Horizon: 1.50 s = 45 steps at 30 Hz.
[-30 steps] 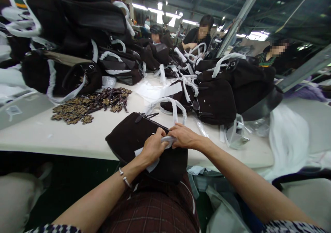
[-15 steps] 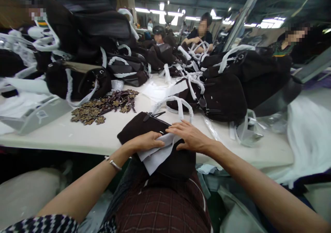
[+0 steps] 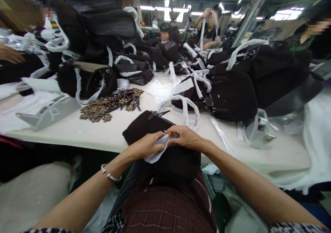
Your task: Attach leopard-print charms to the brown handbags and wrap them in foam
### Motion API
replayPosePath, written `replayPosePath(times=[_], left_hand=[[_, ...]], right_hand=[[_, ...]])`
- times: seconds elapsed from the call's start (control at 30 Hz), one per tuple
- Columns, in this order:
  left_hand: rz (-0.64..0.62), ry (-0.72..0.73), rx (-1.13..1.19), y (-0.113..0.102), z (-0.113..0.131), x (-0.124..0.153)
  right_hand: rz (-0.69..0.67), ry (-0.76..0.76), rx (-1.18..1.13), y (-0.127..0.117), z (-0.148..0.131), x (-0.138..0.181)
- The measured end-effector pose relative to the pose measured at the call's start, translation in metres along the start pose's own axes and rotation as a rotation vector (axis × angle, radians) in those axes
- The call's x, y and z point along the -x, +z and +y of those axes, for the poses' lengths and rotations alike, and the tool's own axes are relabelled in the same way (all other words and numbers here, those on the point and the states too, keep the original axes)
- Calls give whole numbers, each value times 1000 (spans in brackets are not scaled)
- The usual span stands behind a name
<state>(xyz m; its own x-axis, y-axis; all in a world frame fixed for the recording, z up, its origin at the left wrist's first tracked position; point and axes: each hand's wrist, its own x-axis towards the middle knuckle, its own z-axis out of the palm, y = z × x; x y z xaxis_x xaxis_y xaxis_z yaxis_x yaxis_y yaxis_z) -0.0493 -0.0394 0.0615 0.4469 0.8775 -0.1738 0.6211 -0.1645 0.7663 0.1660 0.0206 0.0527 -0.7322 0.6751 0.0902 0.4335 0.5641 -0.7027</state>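
A dark brown handbag [image 3: 178, 162] rests on my lap and against the table edge, its handles wrapped in white. Over its zipped top, my left hand [image 3: 152, 145] pinches a sheet of white paper [image 3: 156, 156] between thumb and fingers. The paper lies bent across the bag. My right hand [image 3: 183, 136] has its thumb and fingertips closed on the paper's upper right corner, close to the left fingertips. Part of the sheet is hidden under my left hand.
A pile of brass-coloured flower charms [image 3: 97, 109] lies on the table [image 3: 64, 133] left of the bag. More dark bags [image 3: 230, 95] with wrapped handles are heaped behind and to the right. A grey holder [image 3: 50, 112] stands at left. Co-workers [image 3: 209, 29] are across the table.
My right hand has gone from spread fingers to a pinch on the paper. The sheet's lower corner has been drawn up and bent. A co-worker's hand has appeared at far left.
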Motion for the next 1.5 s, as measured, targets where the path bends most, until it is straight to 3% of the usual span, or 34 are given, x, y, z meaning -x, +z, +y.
replayPosePath(times=[0.07, 0.13, 0.23, 0.33, 0.47, 0.7, 0.77, 0.87, 1.0, 1.07, 1.13, 1.27, 1.33, 1.4, 1.5], left_hand=[[161, 38, -52, 5, 1, 7], [228, 77, -83, 8, 2, 16], [167, 95, -80, 5, 3, 30], [135, -5, -106, 3, 6, 37], [234, -172, -269, 11, 7, 35], [321, -124, -193, 17, -3, 32], [293, -142, -99, 14, -4, 31], [135, -135, 6, 9, -6, 25], [-6, -121, 37, 5, -11, 18], [-7, -108, 76, 6, -14, 18], [-15, -95, 117, 7, -17, 19], [-72, -111, 223, 9, -21, 18], [-108, -117, 296, 10, -22, 17], [-134, -117, 371, 11, -25, 15], [-166, -130, 474, 13, -34, 10]], right_hand=[[31, 51, -3, 3, 2, -2], [45, 53, -33, 5, 6, -4], [14, -9, -62, 7, 13, -5], [-27, -40, -24, 8, 17, -8], [-70, -8, 8, 8, 18, -10], [-27, -42, 228, 11, 12, -9], [1, -14, 356, 16, 11, -10], [9, 44, 489, 23, 9, -13], [44, 73, 345, 14, -2, -13], [199, 52, 167, -4, -4, -2], [465, 91, 47, -33, 4, 21], [1076, 381, 46, -103, 58, 105], [1360, 606, 117, -135, 90, 155], [1461, 813, 180, -159, 113, 199], [1405, 949, 138, -176, 133, 238]])
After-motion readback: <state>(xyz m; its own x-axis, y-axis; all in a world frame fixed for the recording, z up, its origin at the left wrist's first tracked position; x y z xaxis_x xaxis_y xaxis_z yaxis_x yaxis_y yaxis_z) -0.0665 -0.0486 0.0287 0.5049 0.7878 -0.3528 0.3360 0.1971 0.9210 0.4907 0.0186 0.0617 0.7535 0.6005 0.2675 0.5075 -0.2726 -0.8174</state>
